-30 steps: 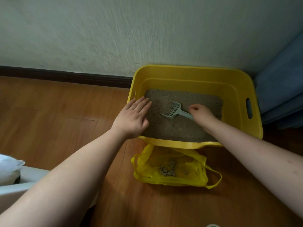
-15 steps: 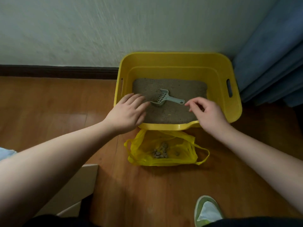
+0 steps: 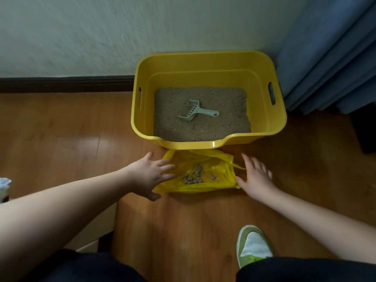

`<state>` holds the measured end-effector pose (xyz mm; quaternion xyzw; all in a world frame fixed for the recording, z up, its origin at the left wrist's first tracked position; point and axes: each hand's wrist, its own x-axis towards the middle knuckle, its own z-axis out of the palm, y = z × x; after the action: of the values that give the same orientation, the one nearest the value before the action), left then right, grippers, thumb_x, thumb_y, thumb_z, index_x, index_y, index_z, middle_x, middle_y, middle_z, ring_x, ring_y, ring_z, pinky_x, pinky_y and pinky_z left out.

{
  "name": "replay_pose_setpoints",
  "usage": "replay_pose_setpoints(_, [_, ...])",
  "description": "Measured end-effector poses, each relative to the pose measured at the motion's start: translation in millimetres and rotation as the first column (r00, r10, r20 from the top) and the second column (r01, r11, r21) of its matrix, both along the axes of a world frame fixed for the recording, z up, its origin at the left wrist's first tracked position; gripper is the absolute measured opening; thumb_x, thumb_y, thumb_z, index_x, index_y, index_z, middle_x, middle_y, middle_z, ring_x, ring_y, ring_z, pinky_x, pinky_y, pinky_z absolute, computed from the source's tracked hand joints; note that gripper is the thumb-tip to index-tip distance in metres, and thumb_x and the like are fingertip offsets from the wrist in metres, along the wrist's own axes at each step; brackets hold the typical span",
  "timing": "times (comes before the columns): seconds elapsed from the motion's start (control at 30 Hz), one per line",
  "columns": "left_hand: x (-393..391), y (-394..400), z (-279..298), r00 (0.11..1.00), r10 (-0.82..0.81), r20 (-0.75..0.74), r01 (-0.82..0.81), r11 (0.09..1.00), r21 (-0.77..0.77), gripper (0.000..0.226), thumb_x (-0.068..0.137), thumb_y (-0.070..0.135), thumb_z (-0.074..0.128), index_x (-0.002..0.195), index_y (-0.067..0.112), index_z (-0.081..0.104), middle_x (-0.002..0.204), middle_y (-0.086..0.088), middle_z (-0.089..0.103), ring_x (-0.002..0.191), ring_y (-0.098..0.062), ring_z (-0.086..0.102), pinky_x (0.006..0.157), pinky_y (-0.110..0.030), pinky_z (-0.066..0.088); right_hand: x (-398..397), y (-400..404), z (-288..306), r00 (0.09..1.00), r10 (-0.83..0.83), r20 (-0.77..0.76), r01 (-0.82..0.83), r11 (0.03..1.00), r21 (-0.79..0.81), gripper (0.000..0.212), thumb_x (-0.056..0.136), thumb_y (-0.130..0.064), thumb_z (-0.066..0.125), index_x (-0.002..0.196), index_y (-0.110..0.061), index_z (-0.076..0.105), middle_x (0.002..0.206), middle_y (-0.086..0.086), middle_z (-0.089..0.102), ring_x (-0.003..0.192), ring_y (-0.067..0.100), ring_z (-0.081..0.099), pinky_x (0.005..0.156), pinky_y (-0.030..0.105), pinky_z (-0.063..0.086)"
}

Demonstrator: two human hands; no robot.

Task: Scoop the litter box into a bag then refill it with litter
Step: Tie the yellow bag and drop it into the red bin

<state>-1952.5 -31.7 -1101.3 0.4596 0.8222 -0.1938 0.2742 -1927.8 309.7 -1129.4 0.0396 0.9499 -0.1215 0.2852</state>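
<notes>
Scooping looks finished: our left hand (image 3: 149, 176) and right hand (image 3: 257, 177), fingers spread and holding nothing, flank the crumpled yellow plastic bag (image 3: 200, 186) on the floor (image 3: 183, 231) before the yellow plastic litter box (image 3: 262, 127); next we gather its handles.

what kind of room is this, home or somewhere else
Most likely a room in a home, at a corner by the wall. A yellow litter box with a scoop stands on a wood-look floor, and a blue curtain hangs beside it.
</notes>
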Motion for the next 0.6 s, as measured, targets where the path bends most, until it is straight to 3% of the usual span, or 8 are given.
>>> replay_pose_setpoints(0.1, [5, -2, -9, 0.955, 0.296, 0.026, -0.296, 0.955, -0.024, 0.066, 0.091, 0.05, 0.055, 0.147, 0.025, 0.031, 0.163, -0.005, 0.003, 0.149, -0.026, 0.007, 0.1, -0.049, 0.045, -5, -4, -6, 0.979, -0.117, 0.166, 0.122, 0.992, -0.021, 0.077, 0.092, -0.041, 0.055, 0.152, -0.024, 0.01, 0.148, 0.009, 0.037, 0.134, 0.033, 0.036, 0.108, 0.046, 0.03])
replay_pose_setpoints(0.17, [5, -3, -13, 0.897, 0.434, 0.08, -0.434, 0.901, -0.027, 0.057, 0.091, 0.04, 0.06, 0.142, 0.023, 0.041, 0.162, -0.01, 0.006, 0.148, -0.03, 0.012, 0.103, -0.042, 0.046, -4, -1, -8, 0.972, -0.163, 0.166, 0.185, 0.975, -0.123, 0.057, 0.093, -0.03, 0.057, 0.144, -0.018, 0.034, 0.127, 0.009, 0.059, 0.119, 0.03, 0.053, 0.098, 0.039, 0.042])
replay_pose_setpoints(0.23, [2, -4, -13, 0.871, 0.479, 0.108, -0.478, 0.878, -0.036, 0.048, 0.092, 0.033, 0.061, 0.136, 0.022, 0.049, 0.159, -0.013, 0.014, 0.14, -0.031, 0.032, 0.103, -0.036, 0.046, -1, 1, -8, 0.979, -0.161, 0.128, 0.186, 0.959, -0.214, 0.021, 0.094, -0.023, 0.057, 0.114, -0.017, 0.06, 0.102, 0.009, 0.068, 0.1, 0.029, 0.063, 0.08, 0.031, 0.046])
replay_pose_setpoints(0.27, [0, -4, -13, 0.861, 0.496, 0.116, -0.496, 0.868, -0.03, 0.042, 0.092, 0.031, 0.06, 0.132, 0.021, 0.053, 0.155, -0.013, 0.024, 0.129, -0.028, 0.045, 0.099, -0.033, 0.049, 1, 2, -8, 0.982, -0.141, 0.122, 0.168, 0.953, -0.253, 0.009, 0.095, -0.024, 0.056, 0.098, -0.019, 0.063, 0.089, 0.006, 0.069, 0.091, 0.028, 0.064, 0.072, 0.029, 0.044])
replay_pose_setpoints(0.33, [-5, -3, -10, 0.843, 0.526, 0.111, -0.53, 0.848, 0.012, 0.032, 0.094, 0.031, 0.057, 0.123, 0.019, 0.059, 0.137, -0.008, 0.047, 0.107, -0.02, 0.058, 0.089, -0.032, 0.052, 6, 1, -5, 0.985, -0.113, 0.13, 0.15, 0.932, -0.329, 0.019, 0.096, -0.025, 0.054, 0.086, -0.014, 0.064, 0.069, -0.003, 0.062, 0.074, 0.021, 0.061, 0.058, 0.017, 0.038])
replay_pose_setpoints(0.4, [-6, -2, -5, 0.841, 0.535, 0.081, -0.539, 0.841, 0.048, 0.027, 0.095, 0.032, 0.055, 0.116, 0.017, 0.063, 0.12, -0.004, 0.057, 0.098, -0.019, 0.06, 0.086, -0.033, 0.052, 8, -5, -1, 0.989, -0.086, 0.123, 0.128, 0.91, -0.395, 0.024, 0.098, -0.024, 0.052, 0.09, -0.009, 0.068, 0.063, -0.007, 0.058, 0.067, 0.016, 0.056, 0.055, 0.012, 0.035])
replay_pose_setpoints(0.6, [24, 2, 15, 0.801, 0.597, 0.035, -0.584, 0.768, 0.265, 0.014, 0.087, 0.024, 0.069, 0.09, 0.01, 0.068, 0.089, -0.008, 0.058, 0.078, -0.027, 0.057, 0.068, -0.038, 0.052, 21, -18, 23, 0.986, -0.098, 0.135, 0.152, 0.861, -0.486, 0.023, 0.099, -0.021, 0.049, 0.089, -0.017, 0.069, 0.064, -0.007, 0.06, 0.069, 0.024, 0.06, 0.057, 0.028, 0.04])
